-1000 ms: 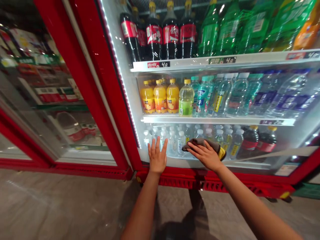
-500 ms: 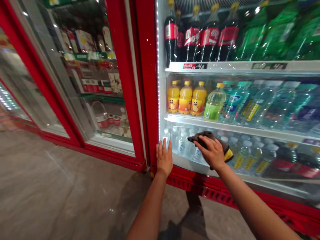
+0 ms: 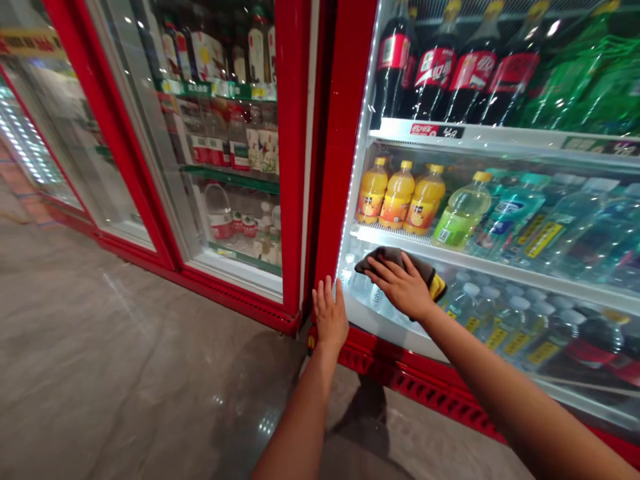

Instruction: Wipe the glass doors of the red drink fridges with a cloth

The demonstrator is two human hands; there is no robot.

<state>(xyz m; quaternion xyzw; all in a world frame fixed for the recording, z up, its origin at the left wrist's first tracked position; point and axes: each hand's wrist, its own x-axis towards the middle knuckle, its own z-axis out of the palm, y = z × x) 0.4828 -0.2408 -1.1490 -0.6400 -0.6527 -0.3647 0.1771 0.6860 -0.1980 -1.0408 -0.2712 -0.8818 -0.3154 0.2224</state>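
My left hand (image 3: 331, 320) rests with its fingers stretched upward against the lower left edge of the red-framed drinks fridge (image 3: 345, 127). It holds nothing. Under my right hand (image 3: 403, 288) is a dark grey-brown cleaning cloth (image 3: 424, 268) with a yellow patch, pressed against the fridge's glass front. The cloth bunches around the fingers and hides part of the bottom shelf. Behind the glass, near the cloth, stand clear water bottles (image 3: 376, 293) and bottles with yellow labels (image 3: 500, 330).
Orange juice bottles (image 3: 399, 197) fill the middle shelf's left end, with cola bottles (image 3: 434, 73) above. A second red-framed fridge (image 3: 295, 167) stands directly to the left. Below lies the grey floor (image 3: 125, 360). A vent grille (image 3: 400, 380) runs along the fridge's base.
My right hand has slid the cloth leftward across the glass, closer to my left hand. The left hand stays at the fridge's edge. The view has turned left.
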